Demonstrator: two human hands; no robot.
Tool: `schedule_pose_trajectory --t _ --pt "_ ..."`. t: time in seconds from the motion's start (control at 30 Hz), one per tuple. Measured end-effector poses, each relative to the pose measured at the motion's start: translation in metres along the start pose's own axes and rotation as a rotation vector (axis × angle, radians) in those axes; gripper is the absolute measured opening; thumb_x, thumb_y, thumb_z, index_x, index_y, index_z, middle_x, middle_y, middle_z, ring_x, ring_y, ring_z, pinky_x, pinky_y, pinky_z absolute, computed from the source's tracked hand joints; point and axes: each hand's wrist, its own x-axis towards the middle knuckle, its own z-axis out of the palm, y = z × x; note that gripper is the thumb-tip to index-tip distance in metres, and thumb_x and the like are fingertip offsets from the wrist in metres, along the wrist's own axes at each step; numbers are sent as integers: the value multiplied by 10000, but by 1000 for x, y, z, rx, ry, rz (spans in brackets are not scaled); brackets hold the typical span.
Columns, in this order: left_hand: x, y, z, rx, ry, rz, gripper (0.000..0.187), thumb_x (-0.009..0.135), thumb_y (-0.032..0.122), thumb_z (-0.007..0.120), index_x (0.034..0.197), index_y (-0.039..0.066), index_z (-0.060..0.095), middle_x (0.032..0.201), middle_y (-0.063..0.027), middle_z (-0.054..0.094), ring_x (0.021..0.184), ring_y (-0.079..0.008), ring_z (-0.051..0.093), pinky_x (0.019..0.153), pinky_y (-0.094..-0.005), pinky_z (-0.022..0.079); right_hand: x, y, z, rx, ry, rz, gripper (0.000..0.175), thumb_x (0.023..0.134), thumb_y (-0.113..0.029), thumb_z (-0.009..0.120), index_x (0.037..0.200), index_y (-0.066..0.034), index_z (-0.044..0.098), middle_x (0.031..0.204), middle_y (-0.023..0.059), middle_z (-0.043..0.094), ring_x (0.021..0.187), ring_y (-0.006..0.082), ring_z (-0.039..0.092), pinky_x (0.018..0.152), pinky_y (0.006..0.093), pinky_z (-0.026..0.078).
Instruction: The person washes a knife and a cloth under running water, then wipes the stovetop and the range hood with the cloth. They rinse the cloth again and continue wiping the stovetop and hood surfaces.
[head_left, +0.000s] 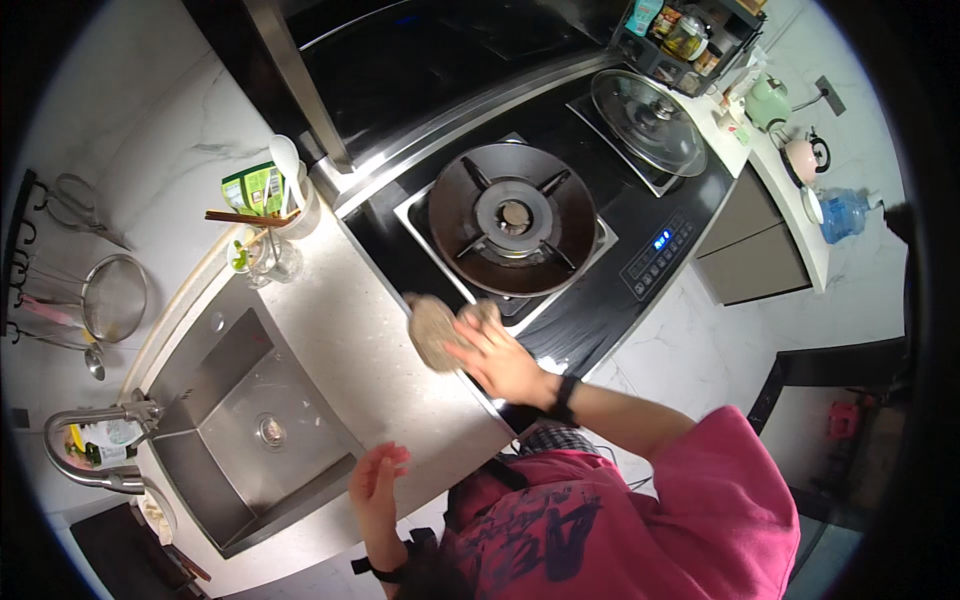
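Note:
My right hand (501, 361) presses a greyish-brown cloth (433, 334) down at the front left edge of the black glass gas cooktop (397, 259). Part of the cloth lies over the seam with the pale countertop (337, 330), and it is slightly blurred. Just behind it sits the left burner (514, 217), ringed by a dark bowl-shaped surround (457, 251) with metal pot supports. My left hand (377, 476) is empty, its fingers loosely bent, above the counter's front part beside the steel sink (315, 397).
A glass lid (637, 124) rests over the right burner. At the counter's back left stand a utensil holder (300, 221) with chopsticks and spoons, and glass jars (277, 259). A curved faucet (90, 416) rises left of the sink. A condiment rack (686, 49) stands behind the cooktop's right end.

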Motion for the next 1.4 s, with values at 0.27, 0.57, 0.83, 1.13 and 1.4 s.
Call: schedule_pose_trajectory --t 0.27,0.57,0.83,1.13,1.4 --pt "30 13 28 105 -157 34 203 901 131 503 1050 11 570 927 -101 640 846 -181 628 688 -262 491 -135 10 -96 705 -87 449 438 789 73 461 1183 -102 539 1168 120 540 1081 258 521 912 349 424" --pt "38 15 44 150 -245 9 198 894 99 504 1057 15 578 910 -92 642 823 -165 625 682 -254 491 -120 134 -152 -90 460 716 512 842 -145 513 1316 -16 370 1289 222 428 1210 349 393 1044 387 278" --pt "33 11 32 167 -215 -27 216 904 128 494 1072 15 569 926 -81 634 845 -160 617 691 -254 490 -95 100 -66 -423 201 606 481 863 -298 408 1295 -88 425 1339 158 402 1264 320 335 1054 472 213" --pt "37 14 40 141 -185 -44 208 906 126 498 1071 23 574 949 -74 634 870 -141 604 711 -254 474 -73 -36 23 21 -122 -14 505 828 -273 445 1287 -64 422 1404 97 337 1324 230 266 1097 416 152" --pt "41 14 44 167 -193 -83 202 898 116 503 1057 21 583 934 -79 633 851 -145 608 705 -252 476 -114 131 -95 -495 193 680 508 823 -272 504 1290 -85 429 1350 180 380 1262 351 325 1032 510 212"
